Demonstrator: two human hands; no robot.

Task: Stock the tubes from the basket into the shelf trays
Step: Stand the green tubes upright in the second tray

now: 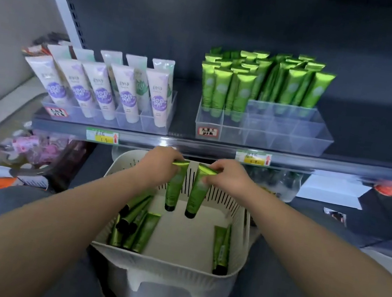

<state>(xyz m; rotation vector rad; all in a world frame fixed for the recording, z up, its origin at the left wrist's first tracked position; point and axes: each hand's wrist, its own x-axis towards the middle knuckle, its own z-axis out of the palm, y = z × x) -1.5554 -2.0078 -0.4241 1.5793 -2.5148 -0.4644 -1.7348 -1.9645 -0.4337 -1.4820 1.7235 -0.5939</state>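
While poised over basket [170,266], left hand [161,165] pinches green tube [174,189], right hand [230,177] pinches second tube [197,195]

Nothing fully legible.
- Right tray label [207,131], white with red border, on front of right clear tray [294,144]: dark handwritten characters, blurred.
- Left tray label [57,112], same kind, on left clear tray [78,115]: unreadable.
- Left price tag [102,136] and right price tag [253,158] on shelf edge [203,147]: yellow-green, red arrow, digits blurred.
- White-purple tubes [131,96]: print too blurred.

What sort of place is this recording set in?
Probably a shop: a shelf with price tags on its front edge, clear trays of upright tubes, and a basket holding more for stocking.
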